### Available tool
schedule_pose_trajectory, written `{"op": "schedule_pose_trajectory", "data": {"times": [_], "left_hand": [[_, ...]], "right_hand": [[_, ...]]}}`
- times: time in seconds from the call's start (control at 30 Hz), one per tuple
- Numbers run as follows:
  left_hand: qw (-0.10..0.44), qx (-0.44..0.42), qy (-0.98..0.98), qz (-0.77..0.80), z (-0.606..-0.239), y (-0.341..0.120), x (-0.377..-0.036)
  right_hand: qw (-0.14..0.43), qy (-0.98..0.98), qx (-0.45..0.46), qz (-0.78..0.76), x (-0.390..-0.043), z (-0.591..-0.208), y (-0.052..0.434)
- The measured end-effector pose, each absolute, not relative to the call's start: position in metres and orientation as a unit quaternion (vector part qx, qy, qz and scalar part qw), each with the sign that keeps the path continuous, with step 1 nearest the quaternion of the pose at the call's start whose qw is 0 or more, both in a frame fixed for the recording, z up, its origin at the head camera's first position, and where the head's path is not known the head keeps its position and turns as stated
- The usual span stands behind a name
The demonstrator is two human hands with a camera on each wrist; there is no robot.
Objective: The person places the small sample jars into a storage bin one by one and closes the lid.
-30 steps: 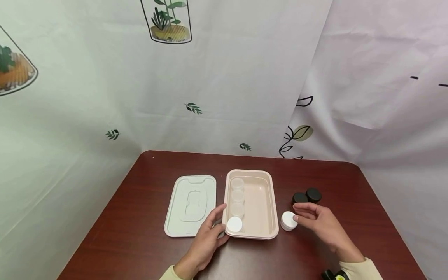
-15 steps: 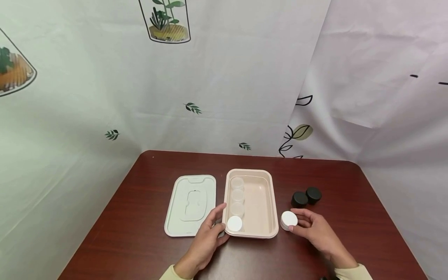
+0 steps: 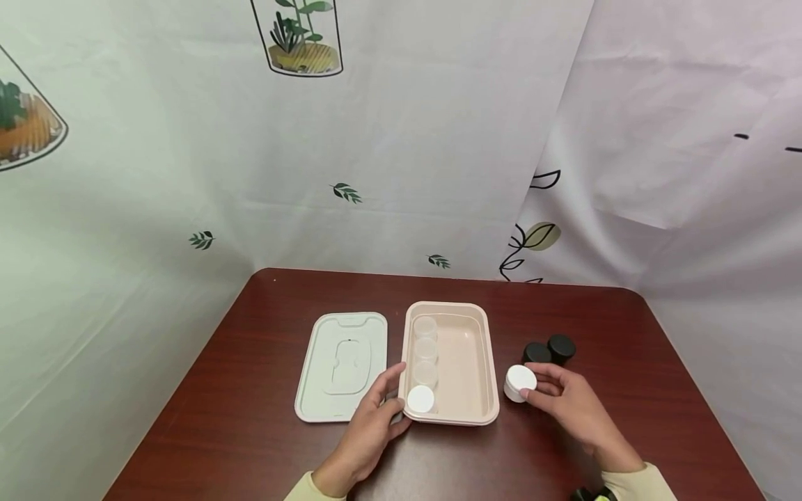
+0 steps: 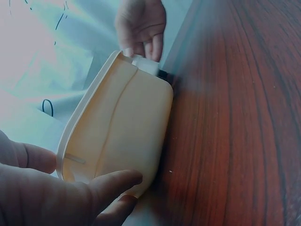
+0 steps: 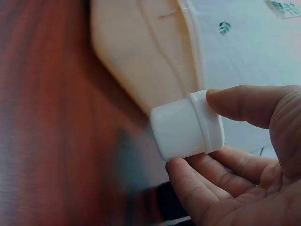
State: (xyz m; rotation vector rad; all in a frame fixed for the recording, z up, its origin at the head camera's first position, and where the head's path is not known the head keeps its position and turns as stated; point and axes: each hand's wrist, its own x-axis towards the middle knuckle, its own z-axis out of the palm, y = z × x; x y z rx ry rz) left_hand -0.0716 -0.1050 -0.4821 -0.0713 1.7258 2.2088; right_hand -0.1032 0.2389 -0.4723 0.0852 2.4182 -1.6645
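Observation:
My right hand (image 3: 573, 400) pinches a small white lidded jar (image 3: 520, 384) between thumb and fingertips, to the right of the pink tray (image 3: 466, 369). In the right wrist view, the jar (image 5: 181, 129) lies sideways across the frame, thumb on its lid. It appears lifted off the table. My left hand (image 3: 372, 421) rests its spread fingers against the outside of the tray's near left corner; the left wrist view has them along the wall of the tray (image 4: 131, 117). Along the tray's left side runs a row: three translucent round pieces (image 3: 425, 350) and a white-lidded jar (image 3: 420, 399) nearest me.
Two black round-lidded jars (image 3: 561, 348) stand on the brown table (image 3: 276, 390) just beyond my right hand, one partly behind its fingers. A flat pale lid (image 3: 341, 365) lies left of the tray. White printed cloth (image 3: 407, 139) hangs behind the table.
My right hand has closed its fingers on the white jar and raised it slightly, away from me. The left hand and the tray have stayed in place.

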Motion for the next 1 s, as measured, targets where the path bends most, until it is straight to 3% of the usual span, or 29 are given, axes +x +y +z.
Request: {"op": "schedule_pose_trajectory", "data": {"times": [0.47, 1.0], "left_hand": [[0.168, -0.026, 0.608, 0.775, -0.481, -0.103, -0.072], [0.168, -0.020, 0.603, 0.780, -0.485, -0.105, -0.073]], "right_hand": [[0.042, 0.839, -0.014, -0.542, -0.141, -0.423, 0.217], [0.054, 0.872, -0.067, -0.483, -0.192, -0.424, 0.154]]}}
